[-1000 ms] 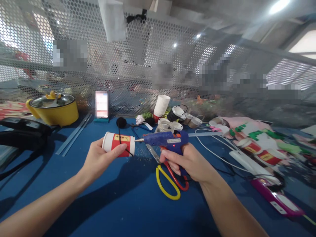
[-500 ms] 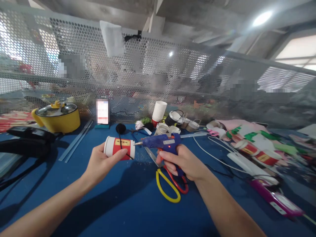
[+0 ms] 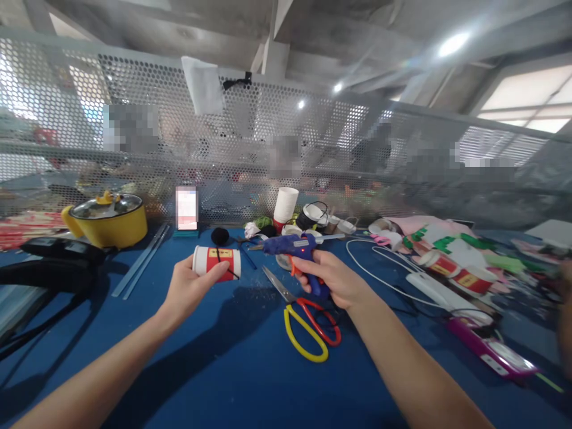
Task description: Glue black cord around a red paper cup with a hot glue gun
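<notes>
Paper cup (image 3: 217,262) and glue gun (image 3: 290,244) held over the blue table (image 3: 223,375)

The left hand (image 3: 190,290) pinches the red-and-white cup on its side, with a black string across it, above the table's middle. The right hand (image 3: 333,280) is closed around the blue gun, its nozzle just short of the cup. Scissors (image 3: 308,325) lie beneath, toward the near edge.

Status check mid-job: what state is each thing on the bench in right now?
paper cup: on its side, held up by the left hand, black string across it.
glue gun: held in the right hand, red light on, nozzle near the cup, not touching.
scissors: flat on the table, blades shut.
yellow pot: lid on.
</notes>
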Action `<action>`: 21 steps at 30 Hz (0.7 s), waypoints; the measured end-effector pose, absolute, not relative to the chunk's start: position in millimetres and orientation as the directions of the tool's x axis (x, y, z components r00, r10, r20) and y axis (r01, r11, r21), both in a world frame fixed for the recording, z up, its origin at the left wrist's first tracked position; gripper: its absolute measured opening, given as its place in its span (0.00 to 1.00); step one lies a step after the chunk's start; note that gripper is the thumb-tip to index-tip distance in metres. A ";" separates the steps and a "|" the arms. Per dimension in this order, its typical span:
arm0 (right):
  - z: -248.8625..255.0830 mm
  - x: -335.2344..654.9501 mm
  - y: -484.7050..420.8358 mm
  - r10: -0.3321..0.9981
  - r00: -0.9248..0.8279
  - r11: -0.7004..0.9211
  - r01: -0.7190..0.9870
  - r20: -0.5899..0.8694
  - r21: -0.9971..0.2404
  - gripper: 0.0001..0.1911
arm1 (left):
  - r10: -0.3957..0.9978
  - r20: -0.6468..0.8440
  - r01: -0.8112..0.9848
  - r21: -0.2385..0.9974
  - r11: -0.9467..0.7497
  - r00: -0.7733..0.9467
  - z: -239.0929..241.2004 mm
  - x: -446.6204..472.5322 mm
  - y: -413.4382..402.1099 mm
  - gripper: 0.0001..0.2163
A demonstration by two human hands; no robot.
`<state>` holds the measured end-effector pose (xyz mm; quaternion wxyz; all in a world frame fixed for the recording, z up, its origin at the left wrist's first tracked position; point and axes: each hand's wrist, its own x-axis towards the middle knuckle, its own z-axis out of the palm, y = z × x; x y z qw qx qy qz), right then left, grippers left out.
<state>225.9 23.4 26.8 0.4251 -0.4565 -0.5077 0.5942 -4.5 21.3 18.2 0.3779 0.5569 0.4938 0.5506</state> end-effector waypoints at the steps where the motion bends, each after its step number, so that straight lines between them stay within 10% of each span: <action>1: 26.8 223.9 22.2 0.966 -0.230 -0.129 -0.037 -0.117 -0.991 0.15 | 0.965 0.243 0.135 0.964 -0.230 -0.095 18.4 -4.6 21.0 0.09; 14: 22.6 219.5 21.1 0.961 -0.210 -0.206 -0.106 -0.180 -0.973 0.19 | 0.939 0.336 0.135 0.937 -0.323 -0.080 21.6 -9.6 16.4 0.09; 21: 29.7 246.5 57.0 1.000 0.019 -0.011 0.352 -0.004 -0.936 0.13 | 0.935 0.340 0.140 0.935 -0.326 -0.097 17.4 -11.0 21.0 0.10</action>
